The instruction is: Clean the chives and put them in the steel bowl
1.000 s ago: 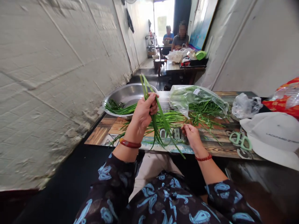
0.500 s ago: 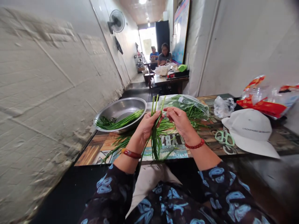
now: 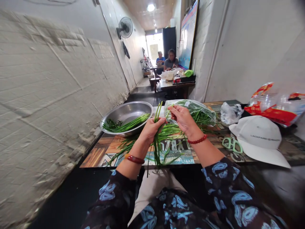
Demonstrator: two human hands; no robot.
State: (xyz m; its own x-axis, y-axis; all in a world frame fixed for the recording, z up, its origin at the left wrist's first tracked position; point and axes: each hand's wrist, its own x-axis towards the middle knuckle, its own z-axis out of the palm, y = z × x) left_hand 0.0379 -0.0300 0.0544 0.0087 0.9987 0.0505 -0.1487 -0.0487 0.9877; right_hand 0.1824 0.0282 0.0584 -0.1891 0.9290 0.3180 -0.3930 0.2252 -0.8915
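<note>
Now, the left hand (image 3: 153, 128) grips the greens (image 3: 157, 149), long axis up and down, thin ends dangling by the near edge of the table (image 3: 94, 154); the right hand (image 3: 182, 117), just right of the upper ends, pinches one leaning stem (image 3: 168, 114).

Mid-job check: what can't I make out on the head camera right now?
All in the head view:
1. How many slender green stalks the bare left hand holds: its own fingers cover them.
2. What exactly the bare right hand has at its fingertips: too small, partly hidden by the fingers.
3. Any wording on the small white label of the clear plastic bag: too small.
4. Exact lettering on the white cap: blurred.
</note>
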